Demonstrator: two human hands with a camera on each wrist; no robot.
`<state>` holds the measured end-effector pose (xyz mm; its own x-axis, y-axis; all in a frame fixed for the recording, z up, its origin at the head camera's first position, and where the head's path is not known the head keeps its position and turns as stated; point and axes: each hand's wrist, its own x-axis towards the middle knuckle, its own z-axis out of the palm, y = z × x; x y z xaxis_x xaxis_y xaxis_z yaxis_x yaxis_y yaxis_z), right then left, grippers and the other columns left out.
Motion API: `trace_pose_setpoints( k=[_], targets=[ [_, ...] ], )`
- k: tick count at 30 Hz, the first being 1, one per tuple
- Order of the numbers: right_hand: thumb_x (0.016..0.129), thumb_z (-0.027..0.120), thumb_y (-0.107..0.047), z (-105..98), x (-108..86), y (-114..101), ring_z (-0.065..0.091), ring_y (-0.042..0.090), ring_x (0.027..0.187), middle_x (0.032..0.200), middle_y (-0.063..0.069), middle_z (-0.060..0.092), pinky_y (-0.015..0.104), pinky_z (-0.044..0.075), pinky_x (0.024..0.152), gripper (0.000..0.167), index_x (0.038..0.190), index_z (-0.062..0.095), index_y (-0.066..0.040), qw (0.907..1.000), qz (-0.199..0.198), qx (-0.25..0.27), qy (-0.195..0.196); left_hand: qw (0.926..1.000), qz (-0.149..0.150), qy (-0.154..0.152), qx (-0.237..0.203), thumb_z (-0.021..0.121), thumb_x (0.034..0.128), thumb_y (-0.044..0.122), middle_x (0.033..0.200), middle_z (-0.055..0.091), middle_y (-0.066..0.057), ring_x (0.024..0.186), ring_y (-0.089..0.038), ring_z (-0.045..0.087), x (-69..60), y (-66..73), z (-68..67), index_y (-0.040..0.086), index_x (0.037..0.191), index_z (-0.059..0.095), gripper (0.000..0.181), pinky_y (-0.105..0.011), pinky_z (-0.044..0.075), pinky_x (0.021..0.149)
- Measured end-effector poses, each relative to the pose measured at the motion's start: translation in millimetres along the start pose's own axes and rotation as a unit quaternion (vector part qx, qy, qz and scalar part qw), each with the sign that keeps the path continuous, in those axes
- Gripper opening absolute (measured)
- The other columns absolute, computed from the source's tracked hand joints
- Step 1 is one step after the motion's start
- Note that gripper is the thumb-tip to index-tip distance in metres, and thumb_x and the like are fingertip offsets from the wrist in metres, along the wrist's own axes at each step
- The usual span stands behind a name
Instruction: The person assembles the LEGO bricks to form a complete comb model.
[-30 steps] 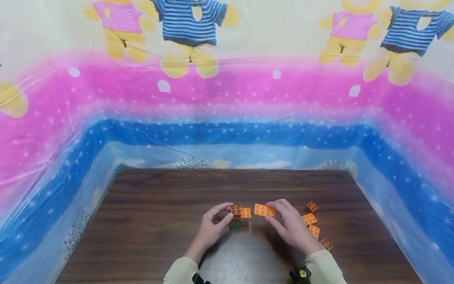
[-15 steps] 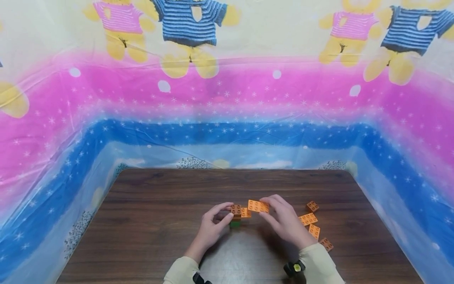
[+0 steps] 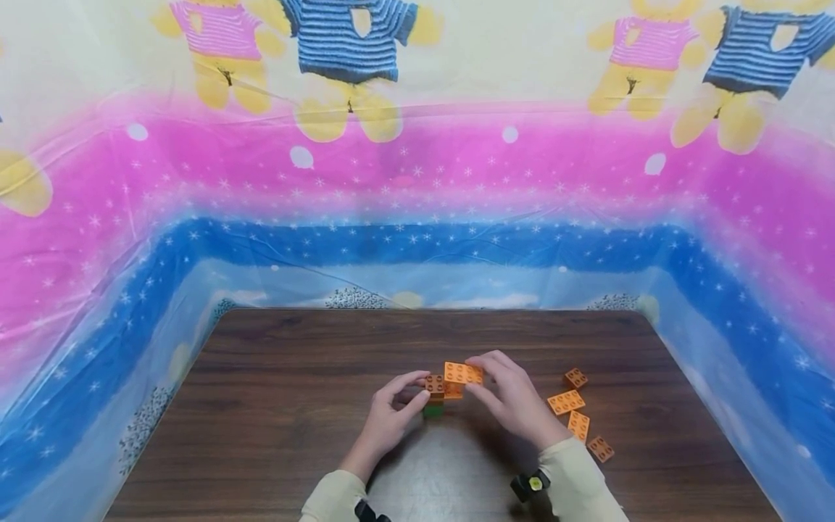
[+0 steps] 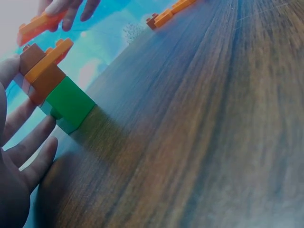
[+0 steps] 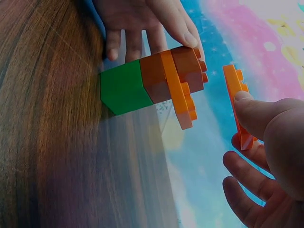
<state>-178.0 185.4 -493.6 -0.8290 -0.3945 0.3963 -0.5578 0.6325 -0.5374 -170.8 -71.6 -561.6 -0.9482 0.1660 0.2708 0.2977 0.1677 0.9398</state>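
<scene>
A small tower stands on the table: a green block [image 5: 124,88] at the bottom, a brown block [image 5: 155,78] on it, then a thin orange plate [image 5: 176,95] jutting to the right, and a brown block [image 5: 188,66] on top. My left hand [image 3: 385,420] grips the tower's upper part between thumb and fingers. My right hand [image 3: 512,399] pinches another thin orange plate [image 3: 459,373] by its right end. In the right wrist view this held plate [image 5: 236,102] hangs above the jutting one, with a gap between them.
Right of my right hand on the table [image 3: 274,377] lie two orange plates [image 3: 566,402] [image 3: 578,425], a brown block [image 3: 576,378] behind them and another brown block [image 3: 601,449] in front. A patterned cloth [image 3: 391,243] surrounds the table's back and sides.
My right hand has moved left and slightly farther back with the orange plate, from beside the tower to over its jutting plate. My left hand and the tower have stayed in place.
</scene>
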Motion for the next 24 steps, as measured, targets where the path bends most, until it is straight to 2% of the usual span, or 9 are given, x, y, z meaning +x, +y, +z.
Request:
trace_pose_setpoints(
  k=[14, 24],
  targets=[
    [0.1, 0.075, -0.021, 7, 5.6, -6, 0.064, 0.006, 0.106, 0.12, -0.007, 0.065, 0.035, 0.058, 0.088, 0.035, 0.134, 0.069, -0.015, 0.9997, -0.003, 0.004, -0.024, 1.0, 0.002, 0.0, 0.003, 0.07, 0.1029, 0.024, 0.124, 0.072, 0.004, 0.106, -0.023, 0.071, -1.2, 0.9, 0.6, 0.029, 0.135, 0.07, 0.032, -0.035, 0.055, 0.087],
    [0.101, 0.074, -0.023, 11, 7.1, -9, 0.064, 0.009, 0.107, 0.123, -0.005, 0.064, 0.044, 0.059, 0.089, 0.035, 0.135, 0.069, -0.014, 0.9986, -0.006, 0.026, -0.047, 0.9999, 0.01, 0.001, -0.008, 0.071, 0.1021, 0.021, 0.124, 0.072, 0.004, 0.105, -0.024, 0.072, -1.4, 1.2, 0.4, 0.027, 0.135, 0.07, 0.033, -0.035, 0.056, 0.086]
  ],
)
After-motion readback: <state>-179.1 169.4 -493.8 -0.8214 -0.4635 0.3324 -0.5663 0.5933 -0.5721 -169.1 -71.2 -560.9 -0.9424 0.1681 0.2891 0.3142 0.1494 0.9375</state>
